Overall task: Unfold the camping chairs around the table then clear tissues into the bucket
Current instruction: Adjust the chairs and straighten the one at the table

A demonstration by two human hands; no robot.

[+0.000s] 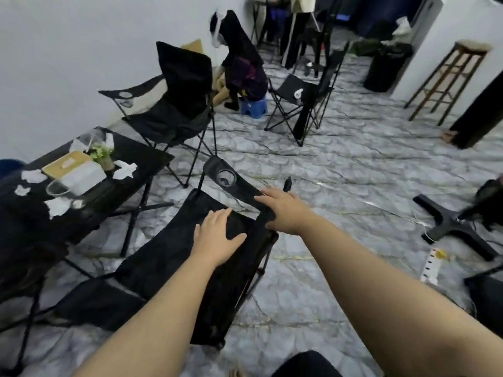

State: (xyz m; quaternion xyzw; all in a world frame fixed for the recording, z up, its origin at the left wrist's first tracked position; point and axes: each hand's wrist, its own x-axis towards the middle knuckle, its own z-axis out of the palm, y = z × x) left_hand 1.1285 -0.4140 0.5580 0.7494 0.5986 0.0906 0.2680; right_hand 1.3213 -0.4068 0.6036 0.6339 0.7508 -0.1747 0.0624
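Both your hands are on the near chair [163,257]
Left hand [217,238] lies flat, fingers spread, on the fabric. Right hand [283,210] is over the armrest [239,186], can't tell if it's gripping. The chair's just right of the table [147,156].

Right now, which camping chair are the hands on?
The nearest chair: left hand on its fabric, right hand on its armrest. The table-side chair and far chair stand untouched.

Black folding table [141,156]: crumpled tissues [123,170], tissue box [81,176], clear plastic cup [57,189], potted plant [103,153] on top.
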